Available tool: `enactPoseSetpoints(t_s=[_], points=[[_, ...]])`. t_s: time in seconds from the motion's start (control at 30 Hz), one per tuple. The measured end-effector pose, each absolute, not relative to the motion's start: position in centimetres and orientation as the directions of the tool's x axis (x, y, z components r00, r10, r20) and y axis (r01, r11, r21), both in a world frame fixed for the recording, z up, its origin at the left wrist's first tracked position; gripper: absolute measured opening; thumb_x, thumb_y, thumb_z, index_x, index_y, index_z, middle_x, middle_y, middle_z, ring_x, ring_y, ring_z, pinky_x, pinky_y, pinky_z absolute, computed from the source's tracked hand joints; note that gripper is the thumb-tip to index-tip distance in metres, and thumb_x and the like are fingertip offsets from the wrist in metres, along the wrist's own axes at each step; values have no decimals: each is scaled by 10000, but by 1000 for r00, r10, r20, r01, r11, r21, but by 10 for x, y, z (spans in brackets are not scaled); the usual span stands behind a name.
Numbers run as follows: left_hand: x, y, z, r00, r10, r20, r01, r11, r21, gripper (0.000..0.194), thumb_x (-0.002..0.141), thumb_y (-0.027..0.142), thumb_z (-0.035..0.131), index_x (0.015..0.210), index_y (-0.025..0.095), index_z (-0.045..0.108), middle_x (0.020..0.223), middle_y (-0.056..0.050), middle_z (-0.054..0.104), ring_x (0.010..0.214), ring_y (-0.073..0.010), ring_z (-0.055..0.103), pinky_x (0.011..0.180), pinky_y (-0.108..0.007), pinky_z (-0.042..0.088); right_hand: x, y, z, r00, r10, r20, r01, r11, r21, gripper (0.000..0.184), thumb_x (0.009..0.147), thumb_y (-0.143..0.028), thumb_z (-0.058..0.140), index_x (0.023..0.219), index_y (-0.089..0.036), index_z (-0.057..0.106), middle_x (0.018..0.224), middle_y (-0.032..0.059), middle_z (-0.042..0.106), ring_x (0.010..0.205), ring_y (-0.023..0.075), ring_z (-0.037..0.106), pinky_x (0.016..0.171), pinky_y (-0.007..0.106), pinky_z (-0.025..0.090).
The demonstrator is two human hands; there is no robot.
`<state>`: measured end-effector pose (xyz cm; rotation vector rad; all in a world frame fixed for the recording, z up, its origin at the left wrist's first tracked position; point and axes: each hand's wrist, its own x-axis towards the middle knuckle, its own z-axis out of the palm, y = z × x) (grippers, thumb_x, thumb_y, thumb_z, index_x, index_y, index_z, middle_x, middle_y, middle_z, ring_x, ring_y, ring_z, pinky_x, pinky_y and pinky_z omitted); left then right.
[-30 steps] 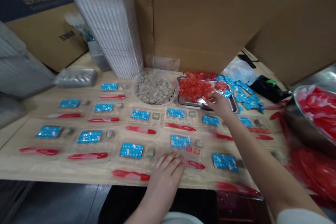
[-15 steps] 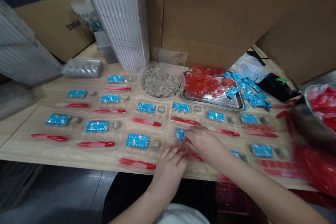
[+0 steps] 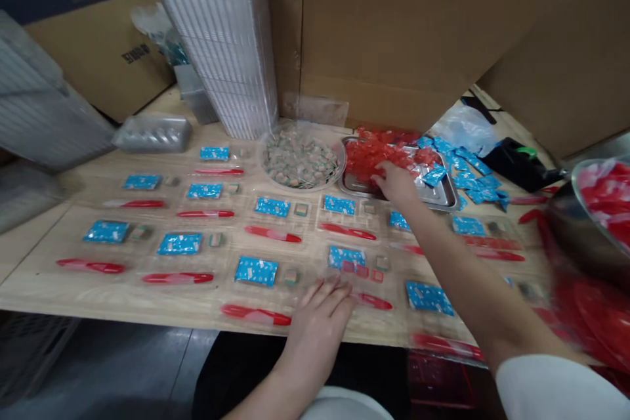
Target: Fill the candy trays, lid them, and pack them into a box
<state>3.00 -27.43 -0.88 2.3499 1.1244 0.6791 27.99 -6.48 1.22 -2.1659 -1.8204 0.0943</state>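
Observation:
My left hand [image 3: 322, 315] lies flat with fingers stretched out on a clear plastic tray at the table's near edge, beside a red spoon [image 3: 373, 301]. That tray holds a blue packet [image 3: 346, 256] and small red candies [image 3: 362, 270]. My right hand [image 3: 395, 182] reaches far forward into the steel tray [image 3: 440, 193] of red wrapped candies [image 3: 374, 154], fingers curled down among them; what they hold is hidden. Several more clear trays with a blue packet [image 3: 254, 270] and a red spoon [image 3: 256, 314] each cover the wooden table [image 3: 123, 295].
A round clear bowl of grey-green candies [image 3: 301, 162] stands left of the steel tray. Loose blue packets [image 3: 467, 174] lie to its right. A steel bowl with red spoons [image 3: 598, 210] sits at far right. A stack of clear trays [image 3: 221, 46] leans on cardboard boxes [image 3: 394, 26].
My right hand went from the steel tray to the near tray by my left hand, left red candies there, and has reached back to the steel tray. My left hand stayed put.

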Motion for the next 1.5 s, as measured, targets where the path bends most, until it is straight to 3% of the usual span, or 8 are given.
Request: enactPoseSetpoints(t_s=[0.53,0.73,0.87,1.0,1.17,1.3,1.37,1.5], points=[[27,-273,-5,596,770,229,570,-606,554,284,854,106,504,1100,218,592,1182,-42,638,1207,-198,498,1026,-411,389,277,-76,-1,191,974,126,842,-97,-531,143,738,-219,587,843,-151,657,786,69,685,743,187,630,705,303,468],[24,-254,27,412,879,242,376,-405,833,241,858,145,520,1056,239,621,1126,-45,654,1111,-195,560,972,-387,439,266,-129,34,240,964,115,713,-95,-695,279,789,-331,550,968,-135,635,900,92,694,803,203,639,709,325,491],[42,-218,47,166,986,31,-30,-27,999,300,818,200,593,1117,190,562,1113,-88,630,930,-164,628,843,-326,506,231,-186,60,27,1000,-13,396,-23,-918,262,775,-389,608,947,-195,646,876,47,695,773,179,641,700,307,512],[58,-199,54,215,965,-153,-365,224,904,274,723,197,689,977,134,610,919,-54,671,817,-135,635,770,-271,512,202,-218,67,42,999,23,298,10,-954,193,746,-343,645,870,-195,641,829,44,681,745,171,632,692,311,522],[57,-205,56,286,919,-270,-480,382,790,238,670,192,727,893,138,660,863,-35,696,761,-123,638,738,-253,501,197,-228,64,57,998,42,310,22,-950,178,771,-341,629,873,-195,618,792,41,659,685,161,617,620,296,531],[51,-206,62,329,860,-390,-516,509,689,217,632,173,740,804,137,612,718,7,669,607,-86,613,607,-203,478,203,-230,73,-134,976,173,442,215,-871,404,788,-269,629,1186,-268,557,1072,67,623,943,192,598,787,338,521],[50,-207,65,387,820,-422,-487,570,661,270,619,188,759,806,147,567,659,24,654,551,-80,604,581,-201,477,206,-230,78,-215,957,194,470,276,-838,330,808,-246,605,1134,-293,613,1051,53,637,942,185,597,800,332,510],[49,-212,63,415,823,-387,-440,554,707,259,680,289,740,788,148,552,683,-6,679,602,-100,637,614,-215,497,206,-228,76,-27,1000,-15,292,-6,-956,182,772,-309,643,932,-242,698,853,39,701,761,171,638,680,308,527]])
